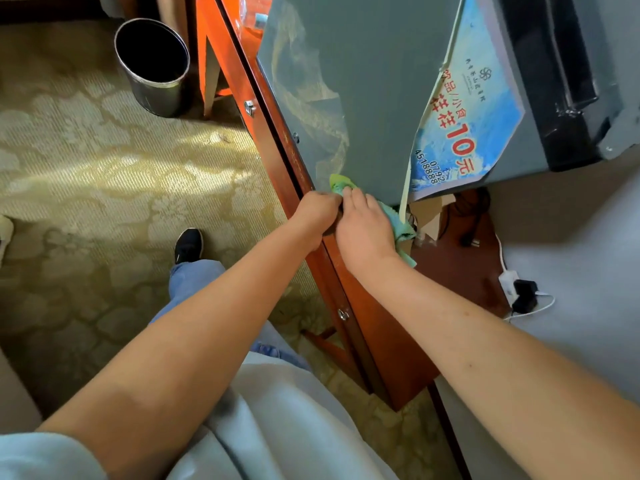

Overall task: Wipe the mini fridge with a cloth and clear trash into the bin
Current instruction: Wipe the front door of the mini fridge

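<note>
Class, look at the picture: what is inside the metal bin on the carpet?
The bin looks dark inside; no trash shows in the part visible. Its rim hides the nearest part of the bottom.

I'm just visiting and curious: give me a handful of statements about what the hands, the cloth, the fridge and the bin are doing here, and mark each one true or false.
1. Both hands meet at the green cloth by the lower corner of the mini fridge. True.
2. The bin lies tipped over on the carpet. False: it stands upright.
3. A blue sign with red lettering is on the fridge. True.
4. The bin sits on the wooden desk. False: it stands on the carpet, beside the desk.
5. The cloth is red. False: it is green.
</note>
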